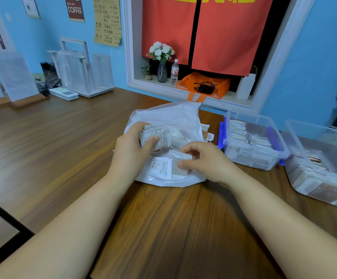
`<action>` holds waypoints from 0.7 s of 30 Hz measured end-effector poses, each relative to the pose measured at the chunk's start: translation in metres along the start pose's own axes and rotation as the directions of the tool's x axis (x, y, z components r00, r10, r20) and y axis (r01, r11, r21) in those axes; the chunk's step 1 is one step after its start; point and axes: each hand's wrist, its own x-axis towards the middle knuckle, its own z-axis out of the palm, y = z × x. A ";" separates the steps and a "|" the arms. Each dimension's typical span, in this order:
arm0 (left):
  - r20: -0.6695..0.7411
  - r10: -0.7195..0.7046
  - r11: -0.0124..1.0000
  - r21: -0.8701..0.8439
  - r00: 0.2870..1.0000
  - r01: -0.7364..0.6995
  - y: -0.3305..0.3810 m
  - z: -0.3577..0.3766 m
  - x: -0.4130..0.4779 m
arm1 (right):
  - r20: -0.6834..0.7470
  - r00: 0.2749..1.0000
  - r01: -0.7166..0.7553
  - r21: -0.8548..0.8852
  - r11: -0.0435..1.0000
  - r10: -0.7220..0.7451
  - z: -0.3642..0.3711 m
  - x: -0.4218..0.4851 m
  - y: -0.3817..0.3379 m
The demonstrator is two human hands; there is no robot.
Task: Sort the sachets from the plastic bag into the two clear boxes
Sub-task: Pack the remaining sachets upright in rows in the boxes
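Count: we see one plastic bag point(169, 117), two clear boxes, two grips (sachets too blurred to tally).
Bag: mid-table point(67, 137), toward the far edge, loose sachets point(160, 167) on it.
Left grip point(131, 150): holds a sachet stack point(156, 137), long axis left-right.
Right grip point(208, 162): pinches one sachet point(180, 157), long axis left-right.
Boxes: first box point(252, 164) just right of the bag, second box point(296, 137) at the right edge; both hold sachets.
Room: bare wood left and near.

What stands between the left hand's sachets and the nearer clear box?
Nothing visible. The left hand holds the sachets over the plastic bag; the nearer clear box is open; the right hand, pinching another sachet, is just off that line.
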 end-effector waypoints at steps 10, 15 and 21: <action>0.111 -0.051 0.981 -0.181 0.993 0.071 0.020 0.024 -0.007 | -0.225 0.973 0.054 0.413 0.909 0.045 -0.027 -0.016 -0.012; 0.239 -0.109 0.887 -0.414 0.965 0.203 0.060 0.049 -0.012 | -0.262 0.961 0.031 0.428 0.903 0.090 -0.043 -0.042 -0.009; 0.478 0.152 0.913 -0.403 0.865 0.062 0.090 0.099 -0.034 | -0.401 0.896 -0.053 0.324 0.944 0.188 -0.073 -0.090 0.025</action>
